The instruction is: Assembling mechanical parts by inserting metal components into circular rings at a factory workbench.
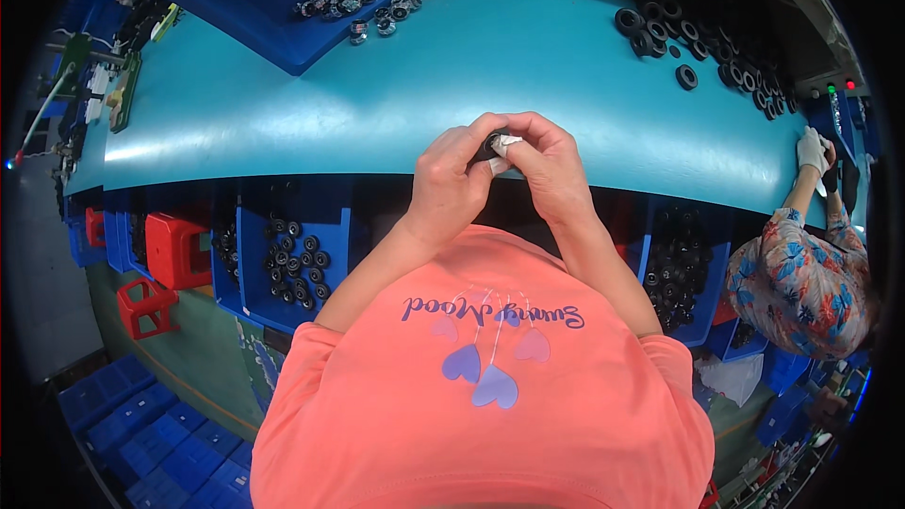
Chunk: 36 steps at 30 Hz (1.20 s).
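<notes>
Both my hands meet at the near edge of the blue-green table (368, 123). Between them is a small round black part (488, 144), mostly covered by my fingers. My left hand (447, 170) is closed around its left side. My right hand (551, 165) is closed on its right side, with white wrapping on the thumb. A bit of white wrapping also shows on a left fingertip. How the part is made inside cannot be seen. Loose black rings (687, 77) lie at the far right of the table.
A blue tray (283, 47) with clear and black round parts stands far left. Blue bins (325, 226) of black wheel-like parts sit below the table edge on both sides. Red stools (174, 250) stand at left. Another person in a flowered shirt (801, 283) works at right.
</notes>
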Tool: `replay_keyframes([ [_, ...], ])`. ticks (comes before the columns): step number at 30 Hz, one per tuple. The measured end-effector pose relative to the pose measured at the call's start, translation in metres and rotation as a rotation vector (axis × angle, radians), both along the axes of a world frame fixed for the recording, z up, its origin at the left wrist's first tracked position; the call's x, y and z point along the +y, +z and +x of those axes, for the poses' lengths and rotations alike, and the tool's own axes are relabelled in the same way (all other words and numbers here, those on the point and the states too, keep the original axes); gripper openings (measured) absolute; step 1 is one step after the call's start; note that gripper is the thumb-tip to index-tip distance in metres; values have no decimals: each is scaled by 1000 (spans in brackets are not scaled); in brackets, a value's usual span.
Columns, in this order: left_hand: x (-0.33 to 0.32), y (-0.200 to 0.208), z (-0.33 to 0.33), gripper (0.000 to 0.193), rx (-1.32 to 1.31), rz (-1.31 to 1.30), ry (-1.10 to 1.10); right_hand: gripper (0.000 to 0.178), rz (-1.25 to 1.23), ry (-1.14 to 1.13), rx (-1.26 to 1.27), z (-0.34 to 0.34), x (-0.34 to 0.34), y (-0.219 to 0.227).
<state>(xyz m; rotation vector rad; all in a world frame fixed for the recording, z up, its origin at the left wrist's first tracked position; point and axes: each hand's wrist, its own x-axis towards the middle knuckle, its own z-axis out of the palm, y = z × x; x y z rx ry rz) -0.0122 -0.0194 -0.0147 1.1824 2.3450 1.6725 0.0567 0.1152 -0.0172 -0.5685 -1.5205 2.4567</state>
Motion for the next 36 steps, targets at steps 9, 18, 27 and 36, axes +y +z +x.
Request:
replay_keyframes([
  [9,0,2,-2,47,-132,19,-32,26,-18,-20,-23,-1,1,0],
  [18,-4,3,-5,53,-803,219,-109,32,-88,49,2,0,2,8],
  [27,-5,6,-10,53,-862,288,-190,34,-126,101,2,-1,10,4],
  [36,-6,13,-5,50,-777,153,-143,35,-97,148,-12,3,5,2],
])
